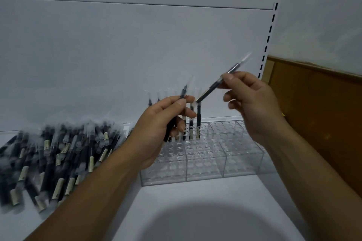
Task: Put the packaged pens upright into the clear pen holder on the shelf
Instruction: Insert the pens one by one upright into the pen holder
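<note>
In the head view, I look down at a white shelf (pixel 195 201). The clear pen holder (pixel 205 164) sits on it, right under my hands. It has lots of round holes on top. A few standing pens (pixel 198 121) fill holes in the back row. I think the back gets filled first so no one has to reach over pens later.

A big pile of packaged pens (pixel 58 146) lies flat to the left of the holder, close enough to grab from.

My left hand (pixel 162 123) has its fingers curled round one pen (pixel 183 93). The thumb presses it against the fingers. The pen stands almost straight up. Its top pokes out above the fingers and its bottom sticks out below the palm. I guess it waits there as the next one to go in.

My right hand (pixel 252 100) pinches a second pen (pixel 215 86) between thumb and first finger, near the pen's upper half. The other fingers are loosely bent and hold nothing. This pen is tilted. Its low end points down toward the standing pens, just beside the left fingertips. It has to turn upright to drop into a hole.
</note>
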Demonstrator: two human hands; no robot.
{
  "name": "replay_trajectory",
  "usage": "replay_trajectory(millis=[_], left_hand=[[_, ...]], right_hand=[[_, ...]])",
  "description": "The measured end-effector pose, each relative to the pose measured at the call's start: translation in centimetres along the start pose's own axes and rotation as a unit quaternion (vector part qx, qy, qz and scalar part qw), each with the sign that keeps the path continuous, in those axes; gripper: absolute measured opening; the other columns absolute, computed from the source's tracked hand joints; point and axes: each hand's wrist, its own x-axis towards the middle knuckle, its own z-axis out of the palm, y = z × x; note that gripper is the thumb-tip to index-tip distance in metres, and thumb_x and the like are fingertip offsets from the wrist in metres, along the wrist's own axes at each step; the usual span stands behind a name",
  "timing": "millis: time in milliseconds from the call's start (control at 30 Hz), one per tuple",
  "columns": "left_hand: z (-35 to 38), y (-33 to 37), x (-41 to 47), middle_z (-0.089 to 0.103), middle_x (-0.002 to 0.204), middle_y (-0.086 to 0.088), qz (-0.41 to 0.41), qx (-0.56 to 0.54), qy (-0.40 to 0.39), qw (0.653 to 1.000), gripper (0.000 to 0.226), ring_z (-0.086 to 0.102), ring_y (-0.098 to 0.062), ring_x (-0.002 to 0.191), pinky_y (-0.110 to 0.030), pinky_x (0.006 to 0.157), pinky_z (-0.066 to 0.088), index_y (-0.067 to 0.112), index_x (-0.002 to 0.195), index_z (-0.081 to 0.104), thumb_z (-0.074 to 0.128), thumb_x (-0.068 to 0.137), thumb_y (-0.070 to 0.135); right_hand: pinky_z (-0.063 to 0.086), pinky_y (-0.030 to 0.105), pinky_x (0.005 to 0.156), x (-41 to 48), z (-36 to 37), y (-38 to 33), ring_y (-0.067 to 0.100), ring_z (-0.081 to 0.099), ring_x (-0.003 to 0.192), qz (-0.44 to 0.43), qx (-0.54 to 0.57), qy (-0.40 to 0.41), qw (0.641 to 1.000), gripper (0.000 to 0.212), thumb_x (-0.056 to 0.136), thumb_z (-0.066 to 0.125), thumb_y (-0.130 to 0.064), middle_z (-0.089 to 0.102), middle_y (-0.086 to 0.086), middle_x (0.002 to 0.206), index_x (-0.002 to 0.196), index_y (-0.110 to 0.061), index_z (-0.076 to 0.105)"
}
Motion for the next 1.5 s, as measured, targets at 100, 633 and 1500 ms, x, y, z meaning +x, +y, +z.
replay_trajectory(millis=[100, 633, 1500], left_hand=[[0.0, 0.0, 0.0, 0.069, 0.081, 0.000, -0.002, -0.002, -0.001, 1.000, 0.026, 0.049, -0.008, 0.055, -0.017, 0.047, 0.037, 0.012, 0.113, 0.067, 0.049, 0.096, 0.021], [0.0, -0.1, 0.0, 0.069, 0.080, 0.003, 0.008, 0.037, -0.016, 0.999, 0.024, 0.051, -0.007, 0.057, -0.017, 0.053, 0.041, 0.014, 0.113, 0.066, 0.048, 0.098, 0.016], [1.1, -1.2, -0.5, 0.061, 0.118, 0.026, 0.033, 0.363, -0.067, 0.929, 0.028, 0.054, 0.009, 0.110, -0.026, 0.099, 0.043, 0.042, 0.117, 0.062, 0.057, 0.090, 0.047]], right_hand=[[0.046, 0.017, 0.052, 0.4, -0.8, 0.3, 0.002, 0.057, 0.058, -0.042, -0.087, 0.061, 0.993, 0.011, 0.094, 0.062, -0.021, 0.072, -0.006, 0.081, 0.096, -0.012, 0.068], [0.050, 0.030, 0.073, 0.9, -0.4, 3.9, 0.010, 0.062, 0.081, -0.021, -0.491, -0.119, 0.863, 0.008, 0.089, 0.067, -0.039, 0.065, -0.016, 0.085, 0.092, -0.033, 0.064], [0.046, 0.020, 0.053, -0.1, -0.6, -0.6, 0.009, 0.060, 0.064, -0.064, 0.014, 0.019, 0.998, 0.011, 0.095, 0.059, -0.020, 0.073, 0.006, 0.092, 0.086, -0.017, 0.065]])
